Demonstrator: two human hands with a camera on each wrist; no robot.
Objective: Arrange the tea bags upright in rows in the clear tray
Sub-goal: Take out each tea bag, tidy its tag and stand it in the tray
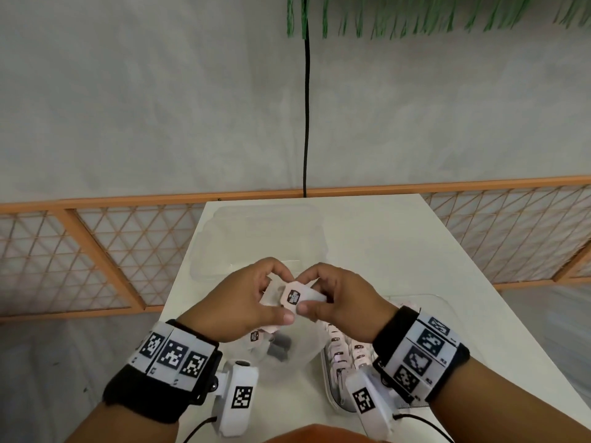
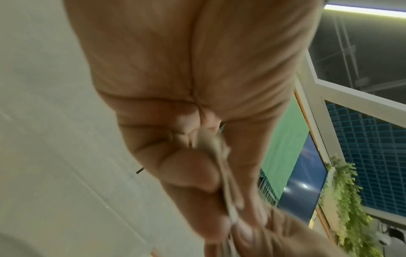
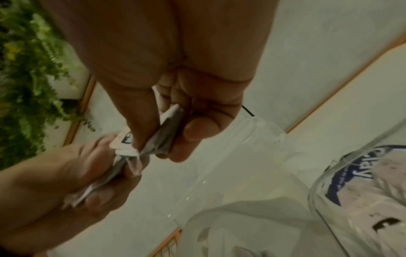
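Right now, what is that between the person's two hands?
A small bunch of tea bags bridges the gap. The left hand and right hand each pinch it, seen in the head view and right wrist view.

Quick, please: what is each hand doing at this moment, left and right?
Left hand: pinches the tea bags.
Right hand: pinches the same tea bags from the other side.

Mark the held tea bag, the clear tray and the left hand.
tea bag (image 1: 295, 296): head view, on its printed label face.
clear tray (image 1: 439, 302): head view, on the far rim.
left hand (image 1: 236, 302): head view, on the back of the hand.
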